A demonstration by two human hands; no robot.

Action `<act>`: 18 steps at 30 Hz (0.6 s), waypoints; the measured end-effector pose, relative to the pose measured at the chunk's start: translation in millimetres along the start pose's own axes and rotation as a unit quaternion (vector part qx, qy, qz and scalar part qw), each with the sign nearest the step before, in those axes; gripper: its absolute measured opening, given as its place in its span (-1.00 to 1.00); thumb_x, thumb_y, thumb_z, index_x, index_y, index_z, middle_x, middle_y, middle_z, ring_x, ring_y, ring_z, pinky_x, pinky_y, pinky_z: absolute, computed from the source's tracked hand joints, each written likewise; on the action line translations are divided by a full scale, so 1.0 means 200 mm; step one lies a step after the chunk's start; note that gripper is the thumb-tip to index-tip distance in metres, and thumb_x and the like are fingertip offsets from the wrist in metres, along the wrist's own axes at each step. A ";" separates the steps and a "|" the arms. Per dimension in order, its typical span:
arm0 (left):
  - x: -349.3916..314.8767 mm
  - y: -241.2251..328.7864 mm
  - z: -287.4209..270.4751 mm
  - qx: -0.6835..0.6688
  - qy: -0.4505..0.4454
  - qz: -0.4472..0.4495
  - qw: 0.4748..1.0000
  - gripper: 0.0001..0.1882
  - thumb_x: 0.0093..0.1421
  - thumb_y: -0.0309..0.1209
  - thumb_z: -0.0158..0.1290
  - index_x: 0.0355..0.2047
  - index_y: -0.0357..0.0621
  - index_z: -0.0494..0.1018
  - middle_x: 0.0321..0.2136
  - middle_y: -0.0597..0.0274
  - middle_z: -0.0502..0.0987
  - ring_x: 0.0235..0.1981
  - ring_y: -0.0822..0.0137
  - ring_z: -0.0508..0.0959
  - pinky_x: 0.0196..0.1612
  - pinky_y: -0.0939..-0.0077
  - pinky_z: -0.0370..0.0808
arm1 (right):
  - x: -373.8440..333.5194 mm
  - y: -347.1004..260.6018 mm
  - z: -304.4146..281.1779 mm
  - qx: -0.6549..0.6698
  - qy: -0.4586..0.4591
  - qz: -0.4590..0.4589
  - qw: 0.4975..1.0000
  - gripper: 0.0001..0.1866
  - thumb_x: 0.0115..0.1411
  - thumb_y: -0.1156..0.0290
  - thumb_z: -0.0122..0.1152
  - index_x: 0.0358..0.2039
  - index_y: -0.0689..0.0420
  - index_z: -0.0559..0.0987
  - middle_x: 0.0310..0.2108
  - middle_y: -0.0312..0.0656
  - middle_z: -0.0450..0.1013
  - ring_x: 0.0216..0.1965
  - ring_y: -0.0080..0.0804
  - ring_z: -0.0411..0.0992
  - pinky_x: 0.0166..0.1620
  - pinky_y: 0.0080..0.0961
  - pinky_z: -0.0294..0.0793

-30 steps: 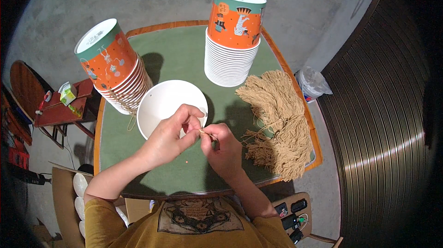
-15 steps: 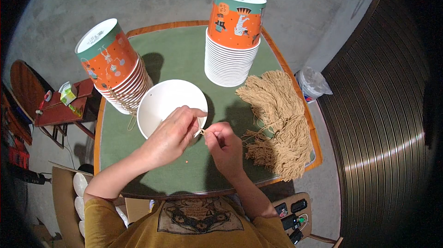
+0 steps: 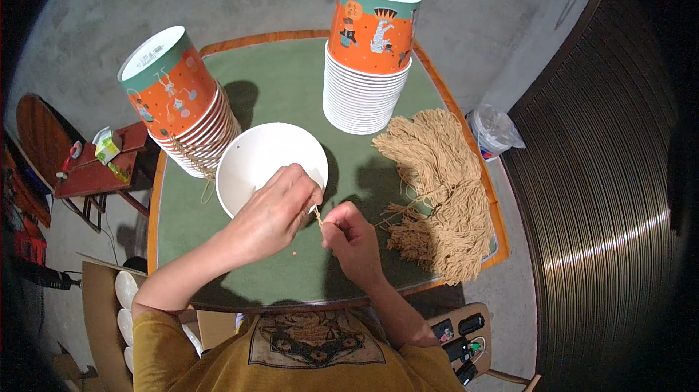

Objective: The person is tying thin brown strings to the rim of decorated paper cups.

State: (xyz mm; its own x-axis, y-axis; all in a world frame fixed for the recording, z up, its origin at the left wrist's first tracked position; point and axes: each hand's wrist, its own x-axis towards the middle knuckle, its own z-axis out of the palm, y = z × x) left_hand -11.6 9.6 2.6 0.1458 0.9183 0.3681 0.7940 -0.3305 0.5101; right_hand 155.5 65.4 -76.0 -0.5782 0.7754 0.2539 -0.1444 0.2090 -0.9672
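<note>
A white paper bucket stands mouth up on the green tabletop, with a small hole in its far left wall. My left hand is closed at its near right rim and hides part of that rim. Between my hands runs a short tan cord, which looks knotted or twisted. The fingertips of my left hand pinch its upper end. Just to the right, my right hand pinches the lower end between thumb and forefinger. How the cord meets the bucket is hidden behind the left fingers.
Upside-down stacks of orange and green buckets stand at the far left and far middle; cords hang on the left stack. A heap of tan cords lies at right. Behind the table's right edge sits a lined bin.
My left forefinger has curled in from its stretched-out pose. The right hand has shifted slightly down, and more of the cord shows between the hands.
</note>
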 end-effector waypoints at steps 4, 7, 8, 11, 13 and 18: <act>0.00 0.01 0.00 -0.001 -0.006 -0.001 1.000 -0.88 0.14 -0.56 0.03 -0.31 -0.24 0.33 -0.35 0.04 0.30 -0.23 0.02 0.39 -0.20 0.17 0.37 | 0.01 -0.07 0.01 0.081 0.022 0.073 0.994 -0.97 0.25 0.47 0.05 -0.32 0.12 0.42 -0.63 -0.39 0.35 -0.64 -0.73 0.22 -0.54 -0.69 0.22; 0.00 0.01 0.00 -0.006 0.001 0.002 1.000 -0.89 0.14 -0.55 0.04 -0.33 -0.23 0.34 -0.34 0.04 0.31 -0.24 0.02 0.39 -0.21 0.17 0.38 | 0.03 -0.08 0.03 0.015 0.029 0.040 0.999 -0.95 0.24 0.46 0.09 -0.31 0.12 0.43 -0.66 -0.39 0.36 -0.63 -0.73 0.26 -0.54 -0.70 0.25; 0.00 0.01 0.01 -0.007 0.001 0.002 1.000 -0.89 0.14 -0.55 0.04 -0.33 -0.23 0.34 -0.34 0.04 0.31 -0.24 0.02 0.39 -0.21 0.17 0.38 | 0.03 -0.07 0.03 0.015 0.029 0.040 0.999 -0.95 0.24 0.46 0.09 -0.31 0.12 0.43 -0.66 -0.39 0.36 -0.63 -0.73 0.26 -0.54 -0.70 0.25; 0.00 0.01 0.01 -0.003 0.013 0.009 1.000 -0.88 0.12 -0.55 0.05 -0.34 -0.22 0.35 -0.36 0.07 0.32 -0.25 0.02 0.41 -0.21 0.17 0.38 | 0.03 -0.05 0.04 -0.114 0.037 -0.023 0.993 -0.92 0.21 0.45 0.14 -0.32 0.11 0.43 -0.66 -0.39 0.37 -0.61 -0.74 0.28 -0.51 -0.68 0.29; 0.00 0.01 0.01 0.038 0.023 0.006 0.999 -0.86 0.06 -0.54 0.08 -0.35 -0.20 0.37 -0.39 0.11 0.34 -0.27 0.05 0.42 -0.23 0.20 0.37 | 0.03 -0.04 0.05 -0.138 0.050 -0.048 0.988 -0.89 0.18 0.45 0.18 -0.35 0.11 0.42 -0.66 -0.39 0.35 -0.61 -0.74 0.26 -0.49 -0.67 0.32; -0.02 0.02 0.00 0.143 0.046 0.029 0.988 -0.81 -0.01 -0.50 0.12 -0.36 -0.15 0.39 -0.42 0.16 0.36 -0.31 0.11 0.42 -0.27 0.27 0.31 | -0.02 0.01 0.08 -0.159 0.048 -0.076 0.983 -0.85 0.20 0.39 0.17 -0.36 0.09 0.36 -0.69 -0.25 0.34 -0.68 -0.50 0.35 -0.53 -0.48 0.40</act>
State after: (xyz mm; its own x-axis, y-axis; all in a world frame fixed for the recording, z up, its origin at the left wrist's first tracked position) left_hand -8.7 4.7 4.6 0.1520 0.8715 0.4662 0.9222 -0.2948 0.2504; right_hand 145.5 52.9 -78.4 -0.4881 0.7704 0.4102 0.0428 0.4906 -0.8703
